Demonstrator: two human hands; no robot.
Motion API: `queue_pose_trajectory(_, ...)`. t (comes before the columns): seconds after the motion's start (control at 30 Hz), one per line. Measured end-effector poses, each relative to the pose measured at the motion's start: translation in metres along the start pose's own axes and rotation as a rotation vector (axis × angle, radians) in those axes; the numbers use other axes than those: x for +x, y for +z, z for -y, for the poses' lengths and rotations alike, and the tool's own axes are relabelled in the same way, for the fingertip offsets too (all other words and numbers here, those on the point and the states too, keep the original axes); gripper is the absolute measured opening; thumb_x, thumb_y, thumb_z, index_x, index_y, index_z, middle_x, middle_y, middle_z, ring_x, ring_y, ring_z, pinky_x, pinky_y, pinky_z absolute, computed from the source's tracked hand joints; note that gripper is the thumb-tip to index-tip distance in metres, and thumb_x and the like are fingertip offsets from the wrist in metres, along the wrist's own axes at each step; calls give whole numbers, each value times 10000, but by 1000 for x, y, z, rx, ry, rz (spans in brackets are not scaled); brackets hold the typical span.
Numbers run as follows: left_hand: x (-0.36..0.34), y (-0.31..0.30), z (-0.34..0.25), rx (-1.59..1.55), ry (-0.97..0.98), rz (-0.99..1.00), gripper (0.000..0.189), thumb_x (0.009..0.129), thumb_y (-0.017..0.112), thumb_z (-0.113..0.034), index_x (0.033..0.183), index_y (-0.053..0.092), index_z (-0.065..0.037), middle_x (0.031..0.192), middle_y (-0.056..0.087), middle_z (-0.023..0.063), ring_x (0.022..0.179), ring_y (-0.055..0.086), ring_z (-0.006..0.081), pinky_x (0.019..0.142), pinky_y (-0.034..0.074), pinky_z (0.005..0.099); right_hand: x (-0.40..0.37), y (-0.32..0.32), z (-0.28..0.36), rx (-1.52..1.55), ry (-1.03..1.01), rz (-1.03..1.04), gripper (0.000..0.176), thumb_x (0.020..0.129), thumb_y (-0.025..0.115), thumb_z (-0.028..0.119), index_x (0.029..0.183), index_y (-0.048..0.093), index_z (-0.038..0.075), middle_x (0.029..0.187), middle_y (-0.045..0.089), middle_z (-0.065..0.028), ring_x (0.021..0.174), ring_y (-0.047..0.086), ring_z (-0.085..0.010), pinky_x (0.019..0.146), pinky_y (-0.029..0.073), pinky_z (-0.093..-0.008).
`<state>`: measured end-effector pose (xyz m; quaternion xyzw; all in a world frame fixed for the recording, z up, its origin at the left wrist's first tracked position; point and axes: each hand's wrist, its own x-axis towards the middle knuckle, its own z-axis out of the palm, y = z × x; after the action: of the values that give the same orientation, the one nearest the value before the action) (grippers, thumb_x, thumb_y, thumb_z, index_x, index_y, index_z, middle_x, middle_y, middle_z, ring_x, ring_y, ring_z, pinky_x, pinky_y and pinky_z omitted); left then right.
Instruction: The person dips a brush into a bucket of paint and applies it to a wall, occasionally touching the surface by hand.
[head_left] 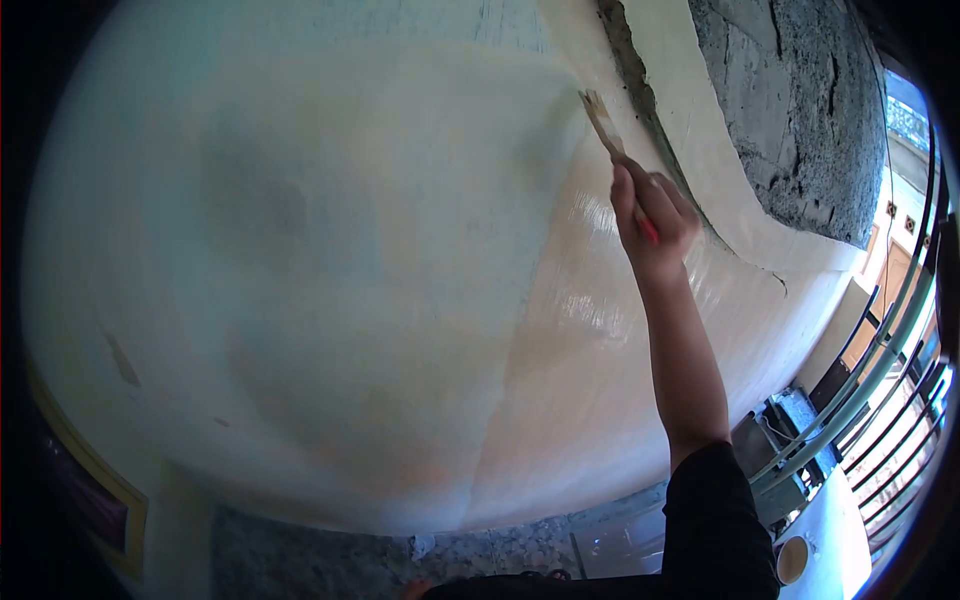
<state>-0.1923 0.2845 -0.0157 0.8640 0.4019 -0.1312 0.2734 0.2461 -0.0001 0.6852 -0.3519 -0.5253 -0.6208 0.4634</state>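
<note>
My right hand [655, 215] is closed round the handle of a paintbrush [606, 130], whose red end shows below the fingers. The bristles point up and to the left, at the surface of a pale wall [350, 250]; whether they touch it is hard to tell. Around and below the hand, a wet, shiny cream coat [590, 310] covers the right part of the wall. Further left the surface looks duller, with bluish and greyish patches. At the bottom edge, a small skin-coloured patch beside the dark clothing may be my left hand [416, 589]; its fingers cannot be made out.
A long crack [640, 90] runs down the wall right of the brush. Beyond it lies rough bare grey cement [800, 120]. Metal railings [875, 370] stand at the right, above a cup-like container [792, 560] on a pale surface. A brown-yellow frame [135, 525] is at lower left.
</note>
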Motion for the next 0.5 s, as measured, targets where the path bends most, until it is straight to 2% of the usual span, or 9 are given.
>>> queue_pose_trajectory(0.13, 1, -5, 10, 15, 29, 5, 409, 830, 530, -368, 1019, 626, -19, 996, 638, 149, 916, 613, 294, 778, 475, 416, -21, 15, -10, -65, 67, 99, 42, 758, 669, 12, 740, 631, 21, 560, 527, -67, 453, 506, -188, 434, 408, -305)
queue_pose_trajectory(0.2, 4, -3, 13, 20, 50, 10, 407, 831, 530, -367, 1018, 626, -19, 995, 638, 149, 914, 614, 293, 776, 476, 415, -42, 10, -6, -48, 97, 147, 56, 754, 672, 22, 722, 627, 34, 522, 467, -67, 434, 489, -191, 419, 389, -315)
queue_pose_trajectory(0.3, 3, 5, 13, 18, 76, 21, 404, 832, 530, -366, 1017, 626, -20, 992, 639, 148, 911, 614, 292, 774, 477, 414, -79, -13, 19, 28, 190, 313, 98, 738, 675, 1, 672, 610, 33, 503, 450, -69, 418, 479, -193, 404, 377, -318)
queue_pose_trajectory(0.37, -3, 15, 14, 15, 88, 37, 403, 833, 530, -365, 1016, 626, -20, 990, 639, 147, 908, 615, 291, 773, 477, 413, -101, -31, 43, 134, 169, 443, 187, 735, 636, -54, 593, 540, 19, 514, 461, -83, 403, 459, -204, 391, 344, -303)
queue_pose_trajectory(0.5, -9, 41, 25, 4, 108, 56, 399, 834, 529, -363, 1015, 626, -20, 987, 639, 146, 904, 616, 289, 770, 479, 411, -118, -52, 70, 347, 313, 610, 111, 765, 630, -8, 655, 616, -5, 504, 519, -96, 415, 510, -196, 412, 396, -293)
